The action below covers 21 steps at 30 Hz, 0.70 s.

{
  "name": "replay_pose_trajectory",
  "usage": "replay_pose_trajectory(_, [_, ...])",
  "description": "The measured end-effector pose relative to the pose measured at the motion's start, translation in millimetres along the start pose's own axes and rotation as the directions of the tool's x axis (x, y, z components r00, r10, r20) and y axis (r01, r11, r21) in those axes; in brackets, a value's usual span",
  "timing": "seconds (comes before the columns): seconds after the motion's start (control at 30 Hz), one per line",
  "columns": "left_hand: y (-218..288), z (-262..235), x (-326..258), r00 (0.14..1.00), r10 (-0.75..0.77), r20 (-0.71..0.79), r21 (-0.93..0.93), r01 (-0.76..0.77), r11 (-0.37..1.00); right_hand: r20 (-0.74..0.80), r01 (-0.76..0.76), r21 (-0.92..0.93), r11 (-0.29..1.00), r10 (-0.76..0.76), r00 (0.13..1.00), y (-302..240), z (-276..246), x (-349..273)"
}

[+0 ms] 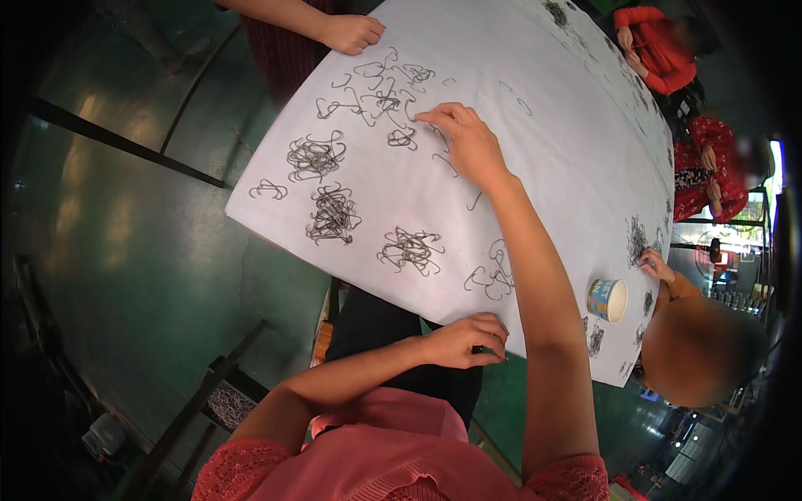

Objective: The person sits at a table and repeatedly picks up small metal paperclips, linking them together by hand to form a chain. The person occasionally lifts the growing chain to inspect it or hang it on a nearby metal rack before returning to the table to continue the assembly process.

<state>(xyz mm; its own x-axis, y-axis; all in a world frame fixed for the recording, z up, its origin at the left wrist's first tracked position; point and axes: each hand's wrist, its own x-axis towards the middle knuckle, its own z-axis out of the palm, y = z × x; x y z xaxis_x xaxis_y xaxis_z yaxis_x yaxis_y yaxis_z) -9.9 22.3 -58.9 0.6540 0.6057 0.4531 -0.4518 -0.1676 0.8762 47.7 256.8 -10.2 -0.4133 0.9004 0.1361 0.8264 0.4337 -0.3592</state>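
Observation:
My right hand point(469, 144) reaches over the white-covered table point(568, 175). Its thumb and forefinger pinch at the end of a curved wire hook point(410, 107), beside a loose spread of dark wire hooks point(386, 102). Closer to me lie tangled heaps of the same hooks, among them one heap point(332, 215) at the left and another point(411, 250) near the front edge. A looser group point(499, 275) lies beside my right forearm. My left hand point(468, 341) rests at the table's front edge with fingers curled; whatever it may hold is hidden.
Another person's hand point(354, 34) rests on the far left table edge. A paper cup point(607, 301) stands at the right, near a co-worker's hand point(658, 265) at another hook heap point(636, 241). More people in red sit along the far right side. A dark stool point(219, 392) stands at lower left.

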Motion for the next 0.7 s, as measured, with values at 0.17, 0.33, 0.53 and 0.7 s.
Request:
replay_pose_trajectory(0.17, [0, -1, 0, 1.000, 0.009, 0.005, 0.003, -0.010, 1.000, -0.020, 0.129, -0.098, 0.987, -0.131, 0.991, 1, 7, -20])
replay_pose_trajectory(0.33, [-1, 0, 0, 1.000, 0.002, 0.010, 0.014, -0.002, 1.000, -0.058, -0.113, -0.013, 0.994, 0.112, 0.992, 5, -13, -19])
replay_pose_trajectory(0.53, [-2, -1, 0, 0.999, 0.006, 0.037, 0.016, -0.006, 1.000, -0.043, -0.133, 0.089, 0.987, 0.137, 0.990, -4, -6, -15])
replay_pose_trajectory(0.7, [6, 0, 2, 0.999, 0.043, -0.022, 0.085, -0.041, 0.996, 0.107, -0.098, 0.029, 0.995, 0.094, 0.990, -30, 11, 11])
